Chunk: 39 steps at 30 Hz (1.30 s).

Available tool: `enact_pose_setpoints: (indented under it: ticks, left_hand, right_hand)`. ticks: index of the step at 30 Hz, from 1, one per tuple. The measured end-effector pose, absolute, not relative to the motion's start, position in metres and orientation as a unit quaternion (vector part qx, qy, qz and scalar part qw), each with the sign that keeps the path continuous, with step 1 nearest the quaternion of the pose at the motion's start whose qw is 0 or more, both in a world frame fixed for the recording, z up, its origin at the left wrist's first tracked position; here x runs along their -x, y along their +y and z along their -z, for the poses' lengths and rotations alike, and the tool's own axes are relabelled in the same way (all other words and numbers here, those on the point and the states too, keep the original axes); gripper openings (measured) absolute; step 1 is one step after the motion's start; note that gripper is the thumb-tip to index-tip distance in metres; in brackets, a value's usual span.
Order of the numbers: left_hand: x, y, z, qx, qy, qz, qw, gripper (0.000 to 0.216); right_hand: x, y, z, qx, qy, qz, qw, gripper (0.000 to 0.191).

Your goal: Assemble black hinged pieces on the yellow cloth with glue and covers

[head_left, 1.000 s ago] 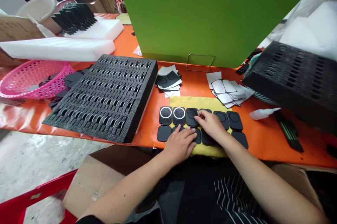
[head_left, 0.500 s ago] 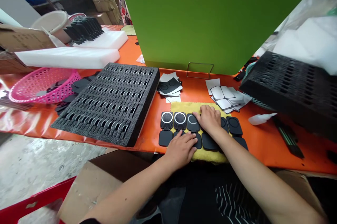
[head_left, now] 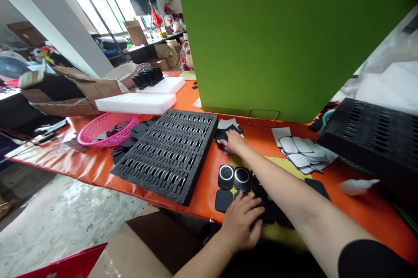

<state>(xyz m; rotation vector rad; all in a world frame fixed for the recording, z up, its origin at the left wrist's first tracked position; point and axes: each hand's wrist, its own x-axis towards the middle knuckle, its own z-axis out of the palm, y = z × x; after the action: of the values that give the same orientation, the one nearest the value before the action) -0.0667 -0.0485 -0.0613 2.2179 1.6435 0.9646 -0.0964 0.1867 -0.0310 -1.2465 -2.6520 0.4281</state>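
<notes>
My right hand [head_left: 235, 142] reaches across to a small pile of white sheets [head_left: 228, 123] and has its bent fingers closed at a black sheet [head_left: 235, 129] on top. Its fingertips partly cover that sheet. Lower down, my left hand [head_left: 243, 221] lies with fingers apart over the lower flaps of a row of hinged black square pads. Two pads at the left, one [head_left: 226, 176] beside another [head_left: 242, 178], show white rings on textured faces. My right forearm hides much of the row. Under the pads is a yellow cloth [head_left: 287, 165].
A black foam tray [head_left: 170, 151] with slotted discs stands left of the pads, near a pink basket [head_left: 107, 132]. White cut-out sheets [head_left: 302, 151], a squeeze bottle [head_left: 357, 185] and another foam tray [head_left: 369, 134] are at right. A green panel [head_left: 277, 42] stands behind the orange table [head_left: 209, 199].
My right hand has left the pads and moved up and left to the sheet pile. My left hand stays over the lower flaps. The view has swung left.
</notes>
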Motion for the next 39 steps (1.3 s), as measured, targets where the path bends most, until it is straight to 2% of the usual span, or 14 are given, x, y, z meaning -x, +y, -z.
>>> enact_pose_setpoints:
  ticks: [2, 6, 11, 18, 21, 25, 27, 28, 31, 36, 39]
  left_hand:
    - [0.069, -0.050, 0.060, -0.747, 0.560, -0.344, 0.101, 0.032]
    - [0.073, -0.047, 0.050, -0.707, 0.578, -0.393, 0.105, 0.029]
    - [0.081, -0.032, 0.033, -0.635, 0.592, -0.467, 0.166, 0.029]
    - [0.097, -0.016, 0.027, -0.507, 0.614, -0.552, 0.248, 0.023]
    - [0.103, -0.013, 0.032, -0.424, 0.616, -0.582, 0.320, 0.026]
    - [0.112, -0.005, 0.031, -0.250, 0.574, -0.643, 0.442, 0.037]
    - [0.115, 0.002, 0.027, -0.190, 0.527, -0.670, 0.487, 0.038]
    - [0.116, 0.005, 0.025, -0.174, 0.507, -0.680, 0.501, 0.037]
    - [0.112, 0.012, 0.019, -0.136, 0.484, -0.708, 0.496, 0.033]
    - [0.089, 0.002, 0.009, -0.194, 0.489, -0.705, 0.476, 0.033]
    - [0.079, -0.010, 0.001, -0.277, 0.514, -0.658, 0.475, 0.033]
  right_hand:
    - [0.107, 0.187, 0.038, 0.433, -0.885, -0.153, 0.074, 0.055]
    - [0.103, 0.194, 0.046, 0.436, -0.881, -0.176, 0.046, 0.050]
    - [0.086, 0.206, 0.046, 0.430, -0.877, -0.212, 0.030, 0.064]
    - [0.081, 0.199, 0.041, 0.440, -0.869, -0.222, 0.041, 0.049]
    - [0.076, 0.191, 0.028, 0.435, -0.874, -0.207, 0.070, 0.037]
    - [0.055, 0.156, 0.007, 0.402, -0.891, -0.167, 0.126, 0.039]
    - [0.034, 0.126, 0.003, 0.332, -0.918, -0.151, 0.157, 0.035]
    - [0.023, 0.110, 0.003, 0.245, -0.941, -0.137, 0.191, 0.032]
    - [-0.011, 0.069, 0.009, 0.127, -0.949, -0.131, 0.257, 0.028]
    - [-0.037, 0.048, 0.006, 0.306, -0.866, -0.213, 0.334, 0.032]
    - [-0.043, 0.047, -0.005, 0.348, -0.825, -0.301, 0.328, 0.031]
